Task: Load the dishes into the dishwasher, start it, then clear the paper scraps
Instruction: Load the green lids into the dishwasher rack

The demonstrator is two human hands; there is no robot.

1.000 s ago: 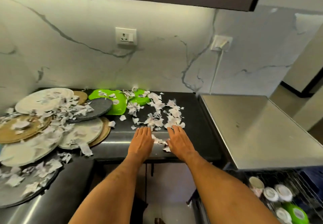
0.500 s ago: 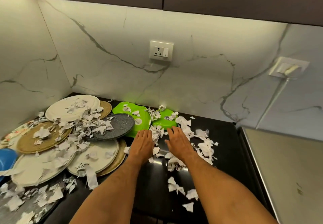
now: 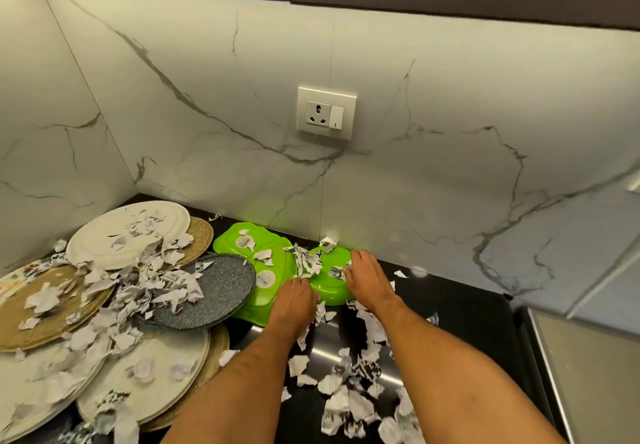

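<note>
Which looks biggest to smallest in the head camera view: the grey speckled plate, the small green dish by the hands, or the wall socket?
1. grey speckled plate, clearly the largest.
2. and 3. small green dish and wall socket look alike in size; the hands hide part of the dish, so I won't rank them.

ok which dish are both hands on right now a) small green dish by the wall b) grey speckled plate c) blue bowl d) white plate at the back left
a: the left hand and right hand rest on either side of the small green dish by the wall, among paper scraps.
</note>
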